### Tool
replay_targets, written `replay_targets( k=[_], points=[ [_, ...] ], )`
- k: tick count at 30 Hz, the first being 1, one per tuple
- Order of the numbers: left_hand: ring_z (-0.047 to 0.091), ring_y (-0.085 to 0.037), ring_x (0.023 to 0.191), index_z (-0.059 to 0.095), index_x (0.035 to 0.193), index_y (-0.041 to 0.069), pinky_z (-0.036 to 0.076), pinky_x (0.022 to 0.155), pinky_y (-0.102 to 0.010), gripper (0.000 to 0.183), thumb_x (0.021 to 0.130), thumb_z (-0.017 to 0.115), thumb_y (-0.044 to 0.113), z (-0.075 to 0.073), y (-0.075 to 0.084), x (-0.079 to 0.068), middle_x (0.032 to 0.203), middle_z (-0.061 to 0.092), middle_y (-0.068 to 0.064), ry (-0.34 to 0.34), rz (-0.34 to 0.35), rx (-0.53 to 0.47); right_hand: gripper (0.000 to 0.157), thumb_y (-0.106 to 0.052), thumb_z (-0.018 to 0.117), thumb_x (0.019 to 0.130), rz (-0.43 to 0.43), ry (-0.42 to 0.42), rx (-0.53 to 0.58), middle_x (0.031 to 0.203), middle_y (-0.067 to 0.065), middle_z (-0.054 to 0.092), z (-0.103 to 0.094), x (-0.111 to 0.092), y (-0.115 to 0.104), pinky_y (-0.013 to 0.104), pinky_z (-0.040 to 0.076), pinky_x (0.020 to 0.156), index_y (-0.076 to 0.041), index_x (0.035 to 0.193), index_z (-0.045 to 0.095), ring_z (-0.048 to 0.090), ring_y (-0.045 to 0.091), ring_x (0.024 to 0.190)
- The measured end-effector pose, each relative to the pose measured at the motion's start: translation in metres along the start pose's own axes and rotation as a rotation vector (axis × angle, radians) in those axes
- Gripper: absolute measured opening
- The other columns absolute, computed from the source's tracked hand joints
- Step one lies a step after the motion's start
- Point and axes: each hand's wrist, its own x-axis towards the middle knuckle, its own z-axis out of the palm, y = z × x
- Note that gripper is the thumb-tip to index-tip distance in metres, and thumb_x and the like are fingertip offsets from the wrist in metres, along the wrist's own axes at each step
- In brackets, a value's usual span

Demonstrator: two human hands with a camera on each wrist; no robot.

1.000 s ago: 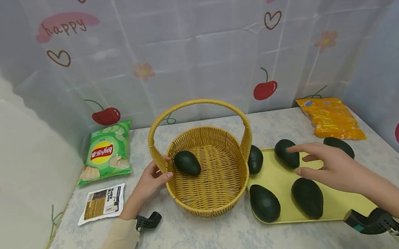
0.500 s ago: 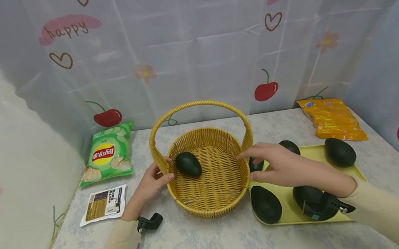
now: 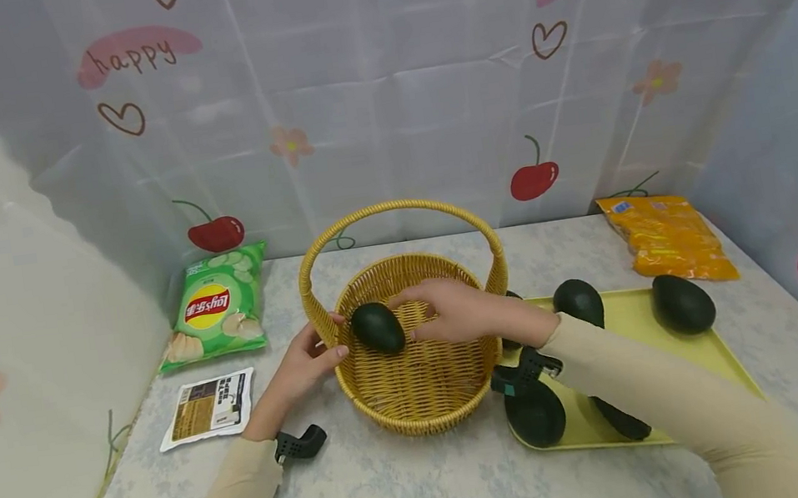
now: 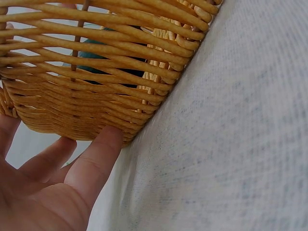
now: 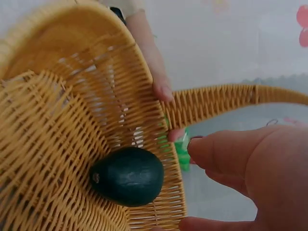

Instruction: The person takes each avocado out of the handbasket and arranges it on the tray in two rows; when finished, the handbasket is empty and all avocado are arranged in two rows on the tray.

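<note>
A yellow woven basket with a tall handle stands mid-table. Inside it, toward the left wall, lies one dark green avocado. My left hand holds the basket's left side, thumb and fingers at the rim on either side of the handle's base. My right hand reaches under the handle into the basket, fingers and thumb apart close to the avocado; the right wrist view shows the avocado resting against the wicker. To the right, several more avocados lie on a yellow tray, some partly hidden by my right arm.
A green chip bag lies at the back left, with a flat white-and-brown packet in front of it. Orange packaging sits at the back right. A printed curtain closes off the table's far side.
My right hand has swung left from above the tray, past the basket's right rim, into the basket beside the avocado. My left hand has stayed on the basket.
</note>
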Motion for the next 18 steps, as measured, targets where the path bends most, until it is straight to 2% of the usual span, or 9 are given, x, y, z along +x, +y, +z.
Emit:
replay_targets(
  k=[1, 4, 7, 10, 12, 16, 18],
  points=[
    [0.057, -0.042, 0.124, 0.044, 0.143, -0.002, 0.054, 0.087, -0.023, 0.051, 0.097, 0.064, 0.009, 0.0, 0.0, 0.0, 0.147, 0.044, -0.03, 0.001, -0.001, 0.0, 0.05, -0.019, 0.065, 0.098, 0.011, -0.01, 0.009, 0.143, 0.016, 0.06, 0.001, 0.008, 0.001, 0.036, 0.054, 0.08, -0.011, 0.147, 0.054, 0.066, 0.028, 0.095],
    [0.057, -0.041, 0.124, 0.044, 0.143, -0.002, 0.054, 0.087, -0.023, 0.051, 0.098, 0.064, 0.009, 0.0, 0.001, -0.001, 0.147, 0.044, -0.03, 0.002, -0.005, 0.001, 0.05, -0.019, 0.065, 0.099, 0.064, -0.041, 0.036, 0.146, 0.013, 0.058, 0.004, 0.028, 0.003, 0.034, 0.051, 0.073, -0.014, 0.148, 0.054, 0.065, 0.026, 0.088],
    [0.057, -0.04, 0.123, 0.044, 0.143, -0.002, 0.054, 0.087, -0.023, 0.05, 0.098, 0.063, 0.008, 0.0, 0.001, -0.001, 0.147, 0.045, -0.03, 0.005, -0.009, 0.002, 0.05, -0.02, 0.065, 0.1, 0.11, -0.067, 0.045, 0.151, 0.01, 0.054, 0.01, 0.045, 0.005, 0.035, 0.049, 0.075, -0.019, 0.149, 0.053, 0.065, 0.027, 0.1],
    [0.058, -0.039, 0.122, 0.044, 0.143, -0.001, 0.054, 0.087, -0.024, 0.05, 0.098, 0.063, 0.008, 0.0, 0.001, -0.001, 0.147, 0.045, -0.03, 0.004, -0.016, 0.004, 0.051, -0.021, 0.066, 0.1, 0.134, -0.088, 0.042, 0.156, 0.006, 0.049, 0.015, 0.058, 0.006, 0.039, 0.048, 0.09, -0.021, 0.149, 0.053, 0.056, 0.026, 0.128],
    [0.058, -0.039, 0.121, 0.045, 0.143, -0.002, 0.054, 0.087, -0.024, 0.05, 0.098, 0.063, 0.008, 0.0, 0.001, -0.001, 0.147, 0.045, -0.031, 0.003, -0.02, 0.005, 0.052, -0.02, 0.066, 0.099, 0.139, -0.103, 0.055, 0.158, 0.005, 0.047, 0.019, 0.065, 0.007, 0.044, 0.048, 0.1, -0.021, 0.149, 0.052, 0.049, 0.028, 0.139],
    [0.058, -0.039, 0.122, 0.045, 0.143, -0.001, 0.055, 0.087, -0.025, 0.049, 0.099, 0.062, 0.009, -0.001, 0.001, -0.001, 0.148, 0.045, -0.03, -0.002, -0.024, 0.011, 0.052, -0.019, 0.067, 0.099, 0.136, -0.121, 0.06, 0.158, 0.006, 0.048, 0.026, 0.075, 0.008, 0.049, 0.046, 0.109, -0.021, 0.149, 0.053, 0.045, 0.029, 0.144],
    [0.059, -0.039, 0.122, 0.045, 0.143, 0.0, 0.055, 0.086, -0.025, 0.049, 0.099, 0.063, 0.01, -0.001, 0.001, 0.0, 0.148, 0.045, -0.03, -0.003, -0.023, 0.014, 0.052, -0.019, 0.067, 0.099, 0.139, -0.125, 0.063, 0.157, 0.006, 0.048, 0.029, 0.079, 0.009, 0.048, 0.047, 0.108, -0.021, 0.149, 0.053, 0.047, 0.029, 0.142]
  ],
)
